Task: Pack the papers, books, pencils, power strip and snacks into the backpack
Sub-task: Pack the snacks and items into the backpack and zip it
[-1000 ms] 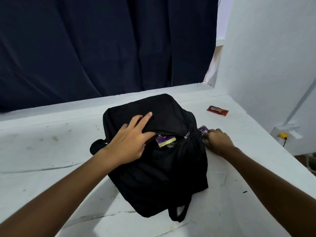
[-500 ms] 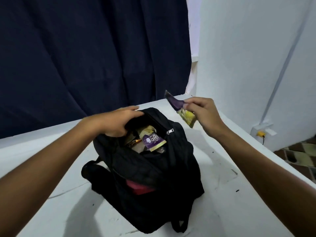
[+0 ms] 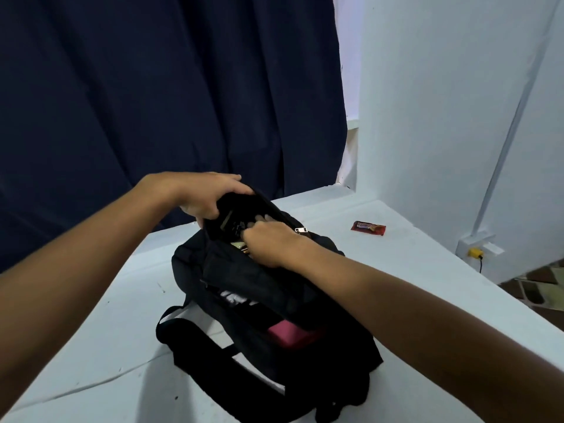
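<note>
The black backpack lies on the white table with its top opening facing away from me. My left hand grips the upper flap of the opening and holds it up. My right hand reaches into the opening, its fingertips inside the bag. A sliver of yellow-brown wrapper shows just under its thumb; whether the hand holds the purple and yellow snack packet is hidden. One red snack packet lies on the table to the right of the bag.
A pink item shows in a lower pocket of the backpack. A dark curtain hangs behind the table and a white wall stands to the right. The table's right edge drops to a tiled floor.
My right hand lifted a purple and yellow snack packet from beside the bag and has gone down into the opening. My left hand went from pressing the bag's top to holding the flap up.
</note>
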`<state>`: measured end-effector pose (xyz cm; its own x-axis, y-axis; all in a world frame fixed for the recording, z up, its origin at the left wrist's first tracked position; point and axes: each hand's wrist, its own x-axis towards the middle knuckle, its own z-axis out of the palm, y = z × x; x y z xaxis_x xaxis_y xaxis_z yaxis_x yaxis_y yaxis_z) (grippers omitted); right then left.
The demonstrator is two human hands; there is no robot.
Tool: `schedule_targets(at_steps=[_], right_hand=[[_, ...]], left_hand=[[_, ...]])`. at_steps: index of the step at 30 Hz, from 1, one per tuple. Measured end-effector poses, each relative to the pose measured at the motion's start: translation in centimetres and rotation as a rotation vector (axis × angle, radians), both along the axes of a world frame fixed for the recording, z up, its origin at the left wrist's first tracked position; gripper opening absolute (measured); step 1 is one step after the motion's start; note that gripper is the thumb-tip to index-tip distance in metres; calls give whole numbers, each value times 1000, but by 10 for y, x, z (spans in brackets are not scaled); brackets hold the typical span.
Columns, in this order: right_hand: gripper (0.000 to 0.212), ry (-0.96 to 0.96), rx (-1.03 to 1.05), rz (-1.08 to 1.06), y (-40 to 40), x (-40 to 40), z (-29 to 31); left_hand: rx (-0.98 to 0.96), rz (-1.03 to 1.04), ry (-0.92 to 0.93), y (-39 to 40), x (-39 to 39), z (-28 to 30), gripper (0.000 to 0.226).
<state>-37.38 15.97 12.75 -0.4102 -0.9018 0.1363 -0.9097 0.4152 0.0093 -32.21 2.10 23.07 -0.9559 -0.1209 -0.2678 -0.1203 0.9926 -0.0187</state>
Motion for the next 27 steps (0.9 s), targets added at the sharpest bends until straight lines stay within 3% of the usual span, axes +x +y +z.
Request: schedule_targets(at_steps=[6, 9, 11, 13, 16, 20, 23, 27], right_hand=[[29, -510, -579, 293, 40, -35, 52], [28, -557, -758, 71, 54, -105, 34], [29, -448, -580, -218, 62, -169, -13], [37, -435, -250, -475, 77, -223, -72], [44, -343, 70, -656, 98, -260, -138], [41, -148, 175, -723, 100, -259, -165], [38, -12, 141, -658, 96, -259, -169], [28, -239, -48, -646, 87, -254, -151]], left_hand=[[130, 28, -13, -8, -9, 1, 88], [182, 13, -23, -10, -14, -1, 89], [223, -13, -47, -14, -18, -3, 88], [265, -3, -56, -17, -22, -4, 87], [204, -12, -30, -20, -21, -5, 90], [252, -18, -54, -19, -26, -7, 97], [252, -14, -54, -18, -31, -10, 96], [247, 24, -68, -13, -32, -11, 92]])
